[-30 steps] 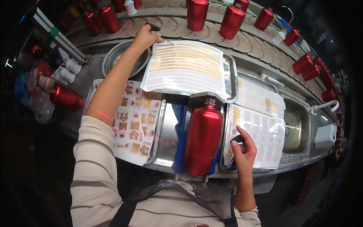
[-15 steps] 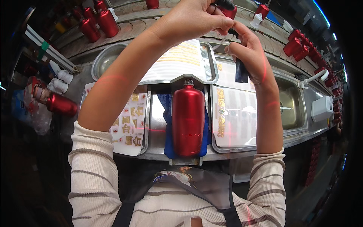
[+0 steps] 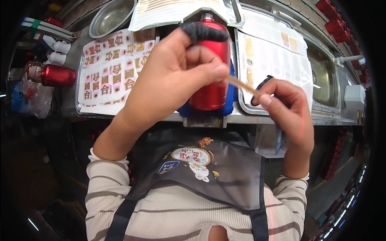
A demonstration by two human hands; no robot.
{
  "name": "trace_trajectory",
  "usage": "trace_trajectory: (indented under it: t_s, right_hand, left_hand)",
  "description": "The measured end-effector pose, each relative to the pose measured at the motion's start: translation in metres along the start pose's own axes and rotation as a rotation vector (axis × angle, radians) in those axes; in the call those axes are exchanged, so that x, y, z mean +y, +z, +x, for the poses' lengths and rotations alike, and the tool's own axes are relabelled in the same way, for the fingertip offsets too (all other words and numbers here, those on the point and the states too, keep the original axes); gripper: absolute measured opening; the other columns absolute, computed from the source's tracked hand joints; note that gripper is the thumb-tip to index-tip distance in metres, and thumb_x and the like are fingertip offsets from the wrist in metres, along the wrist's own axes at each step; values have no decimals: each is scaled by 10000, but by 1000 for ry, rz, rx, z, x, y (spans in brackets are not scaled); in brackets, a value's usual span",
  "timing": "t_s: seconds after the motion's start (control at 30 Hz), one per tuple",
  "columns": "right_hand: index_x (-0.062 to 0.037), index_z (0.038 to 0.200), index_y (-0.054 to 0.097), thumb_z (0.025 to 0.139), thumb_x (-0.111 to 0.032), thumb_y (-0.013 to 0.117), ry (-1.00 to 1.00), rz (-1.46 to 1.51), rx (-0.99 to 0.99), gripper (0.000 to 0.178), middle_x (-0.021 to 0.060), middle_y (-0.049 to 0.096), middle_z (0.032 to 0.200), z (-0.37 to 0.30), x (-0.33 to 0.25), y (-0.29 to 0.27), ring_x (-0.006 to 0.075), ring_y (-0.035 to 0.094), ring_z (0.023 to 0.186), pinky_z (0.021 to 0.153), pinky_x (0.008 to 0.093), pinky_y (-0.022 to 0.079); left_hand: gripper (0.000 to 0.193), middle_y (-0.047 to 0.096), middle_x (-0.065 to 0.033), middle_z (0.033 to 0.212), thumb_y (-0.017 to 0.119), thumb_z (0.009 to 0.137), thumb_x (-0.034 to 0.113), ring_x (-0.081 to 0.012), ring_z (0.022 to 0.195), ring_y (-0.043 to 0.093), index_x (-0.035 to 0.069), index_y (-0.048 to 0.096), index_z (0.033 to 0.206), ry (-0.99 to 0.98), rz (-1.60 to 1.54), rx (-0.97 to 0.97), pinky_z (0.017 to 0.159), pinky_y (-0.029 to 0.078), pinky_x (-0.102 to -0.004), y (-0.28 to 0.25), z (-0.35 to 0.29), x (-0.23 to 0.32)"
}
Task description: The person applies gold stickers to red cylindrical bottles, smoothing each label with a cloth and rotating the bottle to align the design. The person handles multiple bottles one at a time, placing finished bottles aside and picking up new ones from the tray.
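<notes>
Right at the near edge of the steel counter [image 3: 257, 116], a red metal bottle [image 3: 209, 86] lies on its side in a blue cradle [image 3: 230, 105], its silver neck pointing toward the far edge. The person's left hand [image 3: 177, 76] is raised above the bottle and closed in a pinch: the thumb and fingers are pressed together on one end of a thin gold sticker strip [image 3: 241, 85]. A dark knitted finger cover [image 3: 203, 32] sits on one fingertip of that hand. The strip runs slantwise to the right hand [image 3: 287, 110], which is also closed, its thumb and forefinger holding the strip's other end while the same hand grips a slim black-handled tool [image 3: 263, 84]; the tool's lower end shows below the palm, blurred.

Left of the bottle a white sheet of gold and red stickers [image 3: 106, 70] lies flat on the counter. To the right, a glossy sheet with gold labels [image 3: 273, 56] rests in a shallow metal tray [image 3: 241, 106]. Near the far left corner stands a round steel bowl [image 3: 110, 18]. Another red bottle [image 3: 54, 75] lies on its side just off the counter's left edge. A grey apron with a cartoon print [image 3: 197, 164] covers the striped shirt below.
</notes>
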State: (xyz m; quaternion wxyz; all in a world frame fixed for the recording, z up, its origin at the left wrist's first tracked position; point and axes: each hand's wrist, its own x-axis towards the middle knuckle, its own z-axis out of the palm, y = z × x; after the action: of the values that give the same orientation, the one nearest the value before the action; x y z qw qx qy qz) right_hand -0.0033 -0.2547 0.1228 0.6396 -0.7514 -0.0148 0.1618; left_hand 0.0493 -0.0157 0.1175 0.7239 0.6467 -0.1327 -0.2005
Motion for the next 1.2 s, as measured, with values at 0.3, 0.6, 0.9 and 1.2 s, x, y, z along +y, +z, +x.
trace_trajectory:
  t_s: [0.3,0.6,0.9,1.2]
  right_hand:
    - [5,845,665,879,-138,715,-19,-238,23,155,-10,532,800,-13,45,36,28,472,670,579,202,353]
    - [-5,820,632,867,-71,689,-47,-217,134,99,-24,482,843,-5,63,45,-3,392,624,540,185,282]
    - [2,799,611,847,-51,662,20,-91,169,88,0,501,841,-7,60,52,39,435,675,590,209,332]
    - [5,805,617,846,-42,659,28,-51,172,75,4,522,839,-6,63,53,48,473,705,615,211,368]
  left_hand:
    - [389,648,-26,892,654,915,-18,-83,827,612,-4,508,1276,-6,48,267,773,489,-227,8,-72,-64]
    - [304,681,-33,823,696,884,16,-107,757,623,-8,587,1167,265,560,411,733,498,-261,8,-68,-86]
    - [626,508,-199,1382,717,914,148,-242,1291,485,-60,397,1410,245,245,256,1102,357,-353,4,-58,-103]
    - [677,464,-229,1429,715,916,152,-270,1328,455,-73,335,1430,286,254,262,1117,346,-373,7,-51,-110]
